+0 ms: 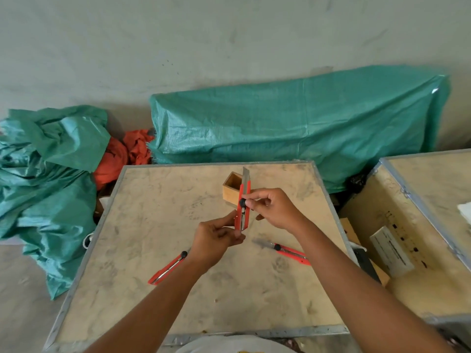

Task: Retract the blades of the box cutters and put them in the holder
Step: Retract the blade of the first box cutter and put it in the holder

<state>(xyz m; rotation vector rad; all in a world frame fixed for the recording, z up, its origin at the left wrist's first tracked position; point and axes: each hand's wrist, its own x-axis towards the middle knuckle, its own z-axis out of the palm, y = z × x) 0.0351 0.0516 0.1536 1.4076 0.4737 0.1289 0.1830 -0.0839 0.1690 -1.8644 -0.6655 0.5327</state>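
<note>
Three cutters, none in the wooden holder yet. First cutter is upright, blade out: left hand pinches its base, right hand fingers the black knob. Two others lie on the table.

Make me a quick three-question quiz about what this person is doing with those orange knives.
1. How many box cutters lie on the table, not held?
2. True or false: the held cutter has its blade fully retracted.
3. The wooden holder is: A) full, B) apparently empty, C) tipped over.

Key: 1. Two, the left cutter and the right cutter. 2. False; the blade sticks out while the left hand and right hand grip it. 3. B.
</note>
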